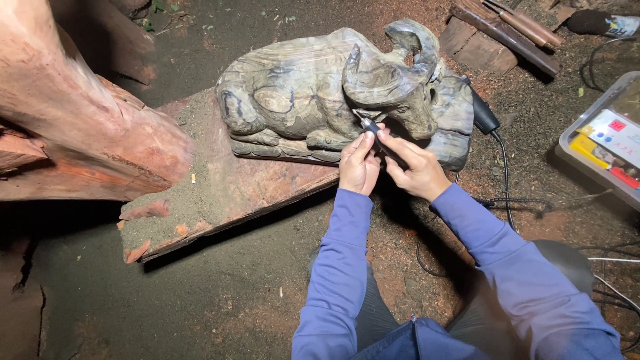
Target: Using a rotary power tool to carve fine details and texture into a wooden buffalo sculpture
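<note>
A grey-green carved wooden buffalo (pixel 300 93) lies on a reddish wooden slab (pixel 220 193). My right hand (pixel 417 167) grips a slim black rotary handpiece (pixel 379 137), its tip pressed at the carving just below the horned head. My left hand (pixel 359 163) closes around the front of the same tool, steadying it beside the buffalo's foreleg. Both arms wear blue sleeves. A black cable (pixel 500 167) runs from the tool's thick end (pixel 483 117) down to the ground.
A large reddish log (pixel 80 120) fills the left. Sawdust covers the slab and dirt floor. At right sits a grey tray-like control box (pixel 603 137) with a red display. Wood blocks and chisels (pixel 507 30) lie at top right, and cables trail at lower right.
</note>
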